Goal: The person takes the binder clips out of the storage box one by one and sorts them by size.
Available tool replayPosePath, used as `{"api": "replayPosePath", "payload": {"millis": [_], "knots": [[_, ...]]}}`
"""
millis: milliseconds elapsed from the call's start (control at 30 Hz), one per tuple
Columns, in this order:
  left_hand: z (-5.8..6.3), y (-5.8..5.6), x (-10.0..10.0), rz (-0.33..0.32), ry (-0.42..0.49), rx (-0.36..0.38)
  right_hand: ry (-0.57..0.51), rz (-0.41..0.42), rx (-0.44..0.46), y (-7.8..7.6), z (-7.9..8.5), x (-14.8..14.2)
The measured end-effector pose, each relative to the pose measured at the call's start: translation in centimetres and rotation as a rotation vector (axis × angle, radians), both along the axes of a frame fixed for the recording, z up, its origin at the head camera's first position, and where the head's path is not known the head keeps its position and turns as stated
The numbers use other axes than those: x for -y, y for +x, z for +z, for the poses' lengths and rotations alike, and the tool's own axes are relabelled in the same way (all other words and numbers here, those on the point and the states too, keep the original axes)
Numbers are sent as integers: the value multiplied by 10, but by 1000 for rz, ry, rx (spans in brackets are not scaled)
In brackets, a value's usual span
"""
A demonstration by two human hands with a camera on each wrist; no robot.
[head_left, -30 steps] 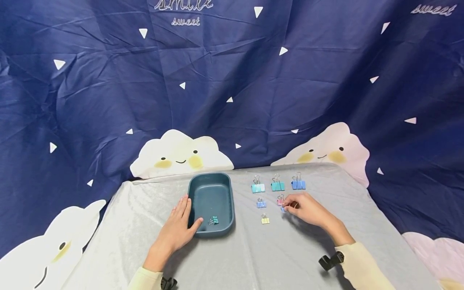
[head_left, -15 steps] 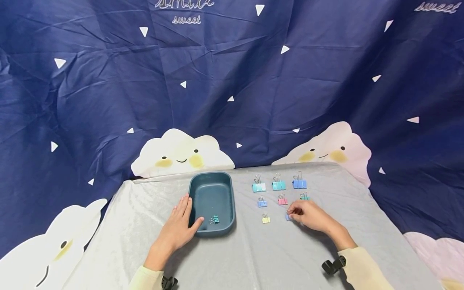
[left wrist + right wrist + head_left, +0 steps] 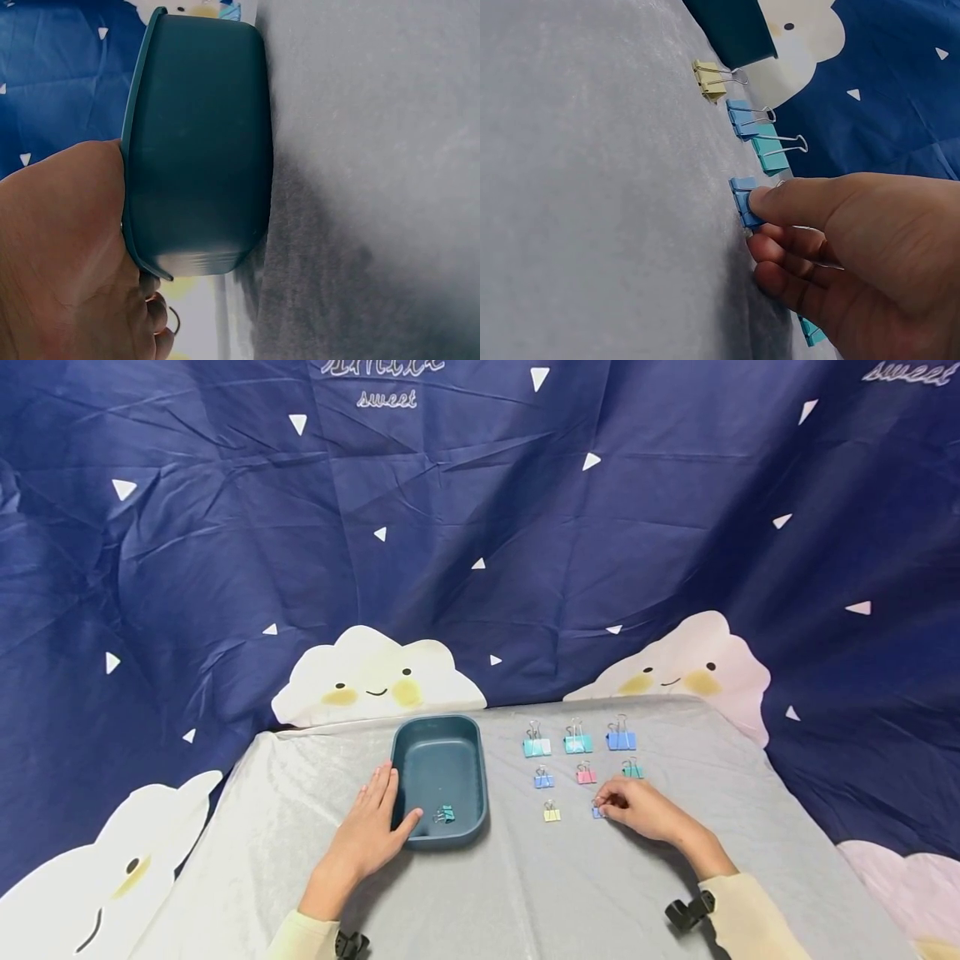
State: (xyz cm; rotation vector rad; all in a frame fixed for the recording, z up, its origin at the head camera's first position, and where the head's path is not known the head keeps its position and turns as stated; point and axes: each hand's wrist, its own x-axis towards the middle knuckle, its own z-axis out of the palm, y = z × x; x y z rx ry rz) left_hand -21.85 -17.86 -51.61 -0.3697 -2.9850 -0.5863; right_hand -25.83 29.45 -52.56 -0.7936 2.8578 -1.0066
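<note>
In the head view my left hand (image 3: pixel 366 839) rests along the left rim of the dark teal bin (image 3: pixel 397 843), fingers extended and thumb over the near-left corner. A small teal binder clip (image 3: pixel 447 813) lies inside. My right hand (image 3: pixel 645 810) pinches a small blue binder clip (image 3: pixel 744 201) between thumb and fingers, down at the grey cloth, to the right of a yellow clip (image 3: pixel 552 815). Behind them is a row with a blue clip (image 3: pixel 543 782), a pink clip (image 3: pixel 587 777) and a teal clip (image 3: pixel 633 772).
Farthest back stand larger binder clips: a light teal one (image 3: pixel 537 747), another teal one (image 3: pixel 578 743) and a blue one (image 3: pixel 621 741). Grey cloth (image 3: pixel 480 910) covers the table up to the dark blue curtain (image 3: pixel 480 485) behind it.
My right hand has moved slightly toward me and right with the small blue clip, from beside the pink clip to the front row. The left hand has stayed on the bin.
</note>
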Motion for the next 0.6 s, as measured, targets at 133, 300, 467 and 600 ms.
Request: {"api": "replayPosePath", "payload": {"millis": [133, 300, 467, 600], "knots": [[-1, -1, 0, -2, 3, 1, 12, 3, -3, 0, 1, 0], [-1, -1, 0, -2, 3, 10, 12, -4, -13, 1, -2, 0], [0, -1, 0, -4, 0, 14, 13, -23, -14, 1, -2, 0], [-1, -2, 0, -4, -2, 13, 10, -27, 11, 1, 0, 0]]}}
